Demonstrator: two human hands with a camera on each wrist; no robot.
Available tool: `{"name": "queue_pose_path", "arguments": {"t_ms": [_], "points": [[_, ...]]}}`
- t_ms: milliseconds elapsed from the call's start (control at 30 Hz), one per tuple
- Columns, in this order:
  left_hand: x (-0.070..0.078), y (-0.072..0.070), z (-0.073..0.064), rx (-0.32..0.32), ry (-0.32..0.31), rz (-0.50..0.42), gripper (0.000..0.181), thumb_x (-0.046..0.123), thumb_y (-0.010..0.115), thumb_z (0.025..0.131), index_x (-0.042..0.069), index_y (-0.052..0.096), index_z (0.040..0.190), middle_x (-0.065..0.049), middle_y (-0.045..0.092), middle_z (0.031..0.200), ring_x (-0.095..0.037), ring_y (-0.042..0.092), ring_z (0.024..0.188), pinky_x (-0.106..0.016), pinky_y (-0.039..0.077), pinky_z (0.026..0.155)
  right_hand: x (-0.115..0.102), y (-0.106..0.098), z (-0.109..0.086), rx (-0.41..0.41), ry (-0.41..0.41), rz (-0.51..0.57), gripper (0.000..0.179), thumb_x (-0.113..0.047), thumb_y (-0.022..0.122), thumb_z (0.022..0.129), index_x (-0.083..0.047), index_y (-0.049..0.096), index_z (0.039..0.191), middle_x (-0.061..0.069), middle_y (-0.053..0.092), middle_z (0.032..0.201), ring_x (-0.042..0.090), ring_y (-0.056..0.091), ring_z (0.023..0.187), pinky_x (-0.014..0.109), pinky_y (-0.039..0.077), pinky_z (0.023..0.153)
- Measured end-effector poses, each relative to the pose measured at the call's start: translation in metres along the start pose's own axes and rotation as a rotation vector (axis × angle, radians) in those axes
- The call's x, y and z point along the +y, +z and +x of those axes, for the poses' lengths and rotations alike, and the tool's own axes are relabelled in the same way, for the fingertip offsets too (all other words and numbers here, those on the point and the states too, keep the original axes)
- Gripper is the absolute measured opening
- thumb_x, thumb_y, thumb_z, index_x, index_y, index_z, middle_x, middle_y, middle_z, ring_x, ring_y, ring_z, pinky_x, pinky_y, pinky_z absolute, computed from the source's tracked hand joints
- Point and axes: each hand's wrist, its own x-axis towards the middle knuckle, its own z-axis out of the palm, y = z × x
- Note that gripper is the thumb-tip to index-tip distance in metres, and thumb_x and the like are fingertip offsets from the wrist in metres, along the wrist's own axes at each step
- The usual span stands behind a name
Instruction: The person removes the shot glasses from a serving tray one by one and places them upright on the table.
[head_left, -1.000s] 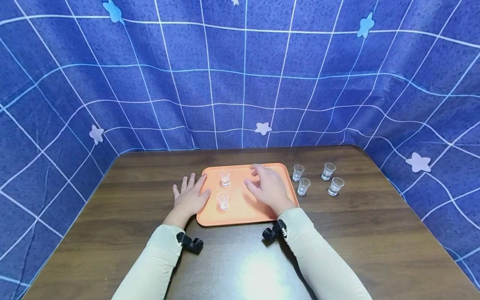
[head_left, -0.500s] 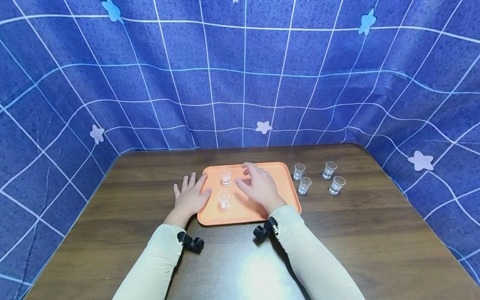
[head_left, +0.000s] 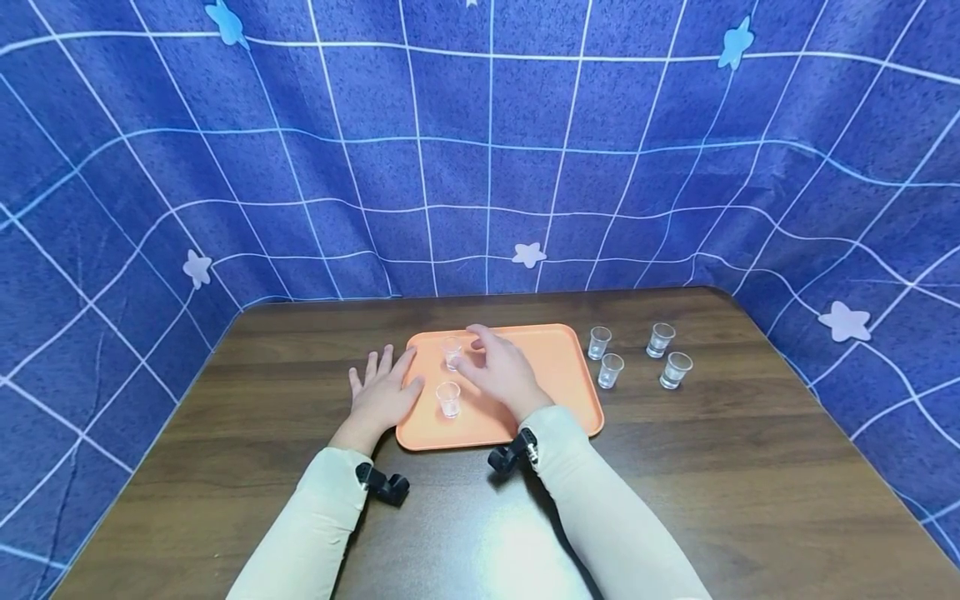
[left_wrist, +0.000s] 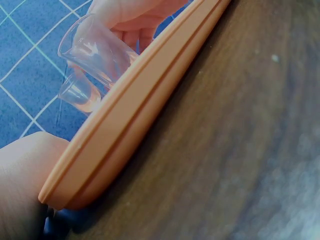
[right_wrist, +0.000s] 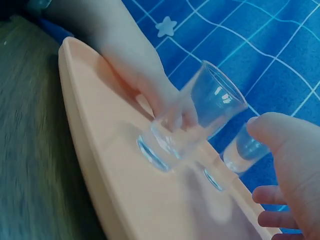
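Note:
Two small clear shot glasses stand upright on the left half of an orange tray (head_left: 525,425). My right hand (head_left: 501,372) hovers over the tray, thumb and fingers apart, right at the far shot glass (head_left: 452,353). In the right wrist view, the right thumb (right_wrist: 280,132) overlaps the far glass's upper edge, and the other fingers show loosely bent below. The near shot glass (head_left: 448,400) stands between my hands. With fingers spread, my left hand (head_left: 381,400) rests at the tray's left edge, thumb over the rim and the other fingers toward the table.
Several more shot glasses stand right of the tray, two close to it, including one front glass (head_left: 611,371), and two farther right, including another glass (head_left: 676,370). A blue patterned cloth (head_left: 487,183) hangs behind the dark wooden table (head_left: 735,467).
My right hand has moved left across the tray, from its right half up to the far shot glass. The left hand, tray and glasses have stayed in place.

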Motion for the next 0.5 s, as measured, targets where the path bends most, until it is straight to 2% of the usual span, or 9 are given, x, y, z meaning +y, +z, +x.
{"name": "queue_pose_path", "arguments": {"t_ms": [233,367,500], "points": [[-0.001,0.002,0.002,0.006,0.001,0.006,0.066,0.052,0.037,0.103,0.028,0.023,0.162,-0.019,0.007,0.169,-0.044,-0.005,0.153,-0.070,-0.014,0.113,-0.006,0.009,0.006,-0.030,0.019,0.055,0.062,-0.045,0.067,0.095,-0.016,0.049,0.146,0.011,0.070,0.121,0.025,0.067,0.112,0.044,0.049,0.099],[-0.001,0.003,0.002,0.006,0.000,0.013,0.066,0.052,0.037,0.103,0.028,0.023,0.162,-0.019,0.007,0.169,-0.044,-0.005,0.153,-0.070,-0.013,0.113,-0.007,0.013,0.008,-0.026,-0.004,0.043,0.059,-0.042,0.068,0.096,-0.013,0.051,0.144,0.012,0.071,0.116,0.027,0.067,0.109,0.045,0.051,0.096],[0.000,0.002,0.002,0.001,-0.006,0.012,0.066,0.053,0.037,0.103,0.027,0.023,0.163,-0.019,0.007,0.169,-0.044,-0.005,0.153,-0.070,-0.014,0.113,-0.007,0.016,0.009,-0.015,-0.022,0.014,0.052,-0.041,0.067,0.097,-0.016,0.053,0.141,0.009,0.072,0.110,0.026,0.067,0.105,0.044,0.051,0.093]]}}
